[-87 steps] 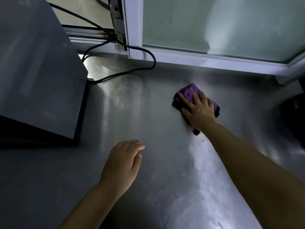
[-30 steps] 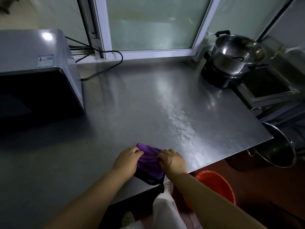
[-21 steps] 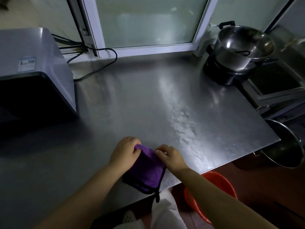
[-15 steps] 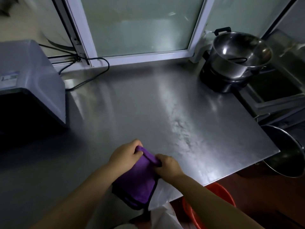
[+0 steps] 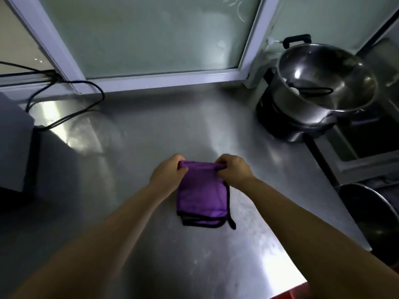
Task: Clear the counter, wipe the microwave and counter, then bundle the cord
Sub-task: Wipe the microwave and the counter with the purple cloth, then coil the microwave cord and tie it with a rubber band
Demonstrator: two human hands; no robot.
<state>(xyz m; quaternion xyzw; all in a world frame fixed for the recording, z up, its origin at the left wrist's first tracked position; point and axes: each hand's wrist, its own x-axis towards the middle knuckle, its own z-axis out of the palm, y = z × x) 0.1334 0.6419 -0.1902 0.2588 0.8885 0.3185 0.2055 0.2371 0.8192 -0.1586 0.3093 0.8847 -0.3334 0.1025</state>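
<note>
Stretching out over the near edge of the steel counter, both bare forearms reach to a folded purple cloth that hangs from the fingers near the middle of the worktop. The left hand pinches the cloth's upper left corner, fingers curled tight on the fabric, and the right hand pinches the upper right corner the same way, so the top edge is pulled taut between them. Below the hands the cloth droops in layers, its black-trimmed lower edge toward the person and a short black loop sticking out at the lower right (whether that bottom edge touches the steel or hangs just above it, I cannot tell). Off to the left stands the microwave, only its grey side and back corner in view. From behind it a black cord curls loose over the counter and runs up to the window frame along the back. At the far right corner a shiny steel pot sits tilted on a dark base. Nearer on the right, beyond the counter's edge, the rim of another metal pan shows lower down.
</note>
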